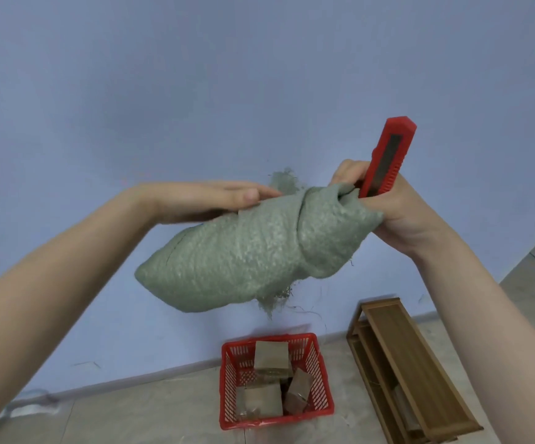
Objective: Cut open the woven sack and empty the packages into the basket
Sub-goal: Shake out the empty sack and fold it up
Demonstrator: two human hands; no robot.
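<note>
Both bare arms reach up in front of a pale blue wall (163, 91), holding a green woven sack (243, 251) in the air at the centre of the view. The left hand (215, 200), coming in from eight o'clock, lies flat and palm-down with fingers straight and together, resting on the sack's upper left side near a frayed tuft of loose weave. The right hand (384, 200), coming in from four o'clock, is clenched around two things at once: a bunched corner of the sack at its upper right end and a red utility knife (388, 158), whose body sticks up toward one o'clock out of the fist. Whether the blade tip is out cannot be told, as the lower end is buried in the grip. The sack sags between the hands, its bulging closed end drooping toward eight o'clock, with ragged threads hanging from its underside. Directly below, at six o'clock on the tiled floor (131, 411), stands a red plastic basket (227, 379) well apart from the sack, with several brown paper packages (271, 354) lying in it. Just beside the basket, toward four o'clock, lies a wooden rack (401, 357).
</note>
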